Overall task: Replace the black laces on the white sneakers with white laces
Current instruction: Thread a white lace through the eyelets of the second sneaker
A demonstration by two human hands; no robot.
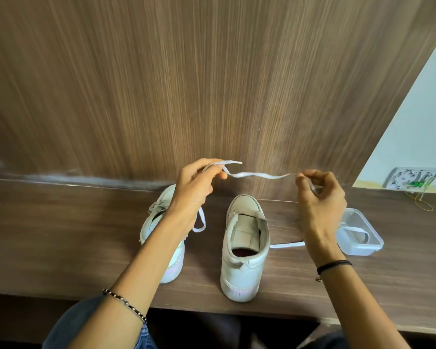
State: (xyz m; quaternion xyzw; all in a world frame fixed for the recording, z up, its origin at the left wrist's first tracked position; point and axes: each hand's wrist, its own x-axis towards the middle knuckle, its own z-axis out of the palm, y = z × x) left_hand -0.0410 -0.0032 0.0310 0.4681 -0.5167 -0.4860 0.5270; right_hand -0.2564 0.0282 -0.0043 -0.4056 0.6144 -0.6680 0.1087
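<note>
Two white sneakers stand on a brown wooden shelf (61,235), toes toward the wall. The right sneaker (244,250) shows no lace in its eyelets. The left sneaker (161,238) is partly hidden under my left forearm, and a white lace loop hangs beside it. My left hand (194,187) pinches a white lace (257,175) near its tip. My right hand (320,197) pinches the same lace farther along. The lace hangs stretched in the air between both hands, above the sneakers. Its other end trails down behind my right wrist onto the shelf.
A clear plastic container (360,233) with a white lace inside sits on the shelf right of my right hand. A wood-grain wall panel (212,84) rises behind the shelf. At far right a wall socket (410,178) has loose wires.
</note>
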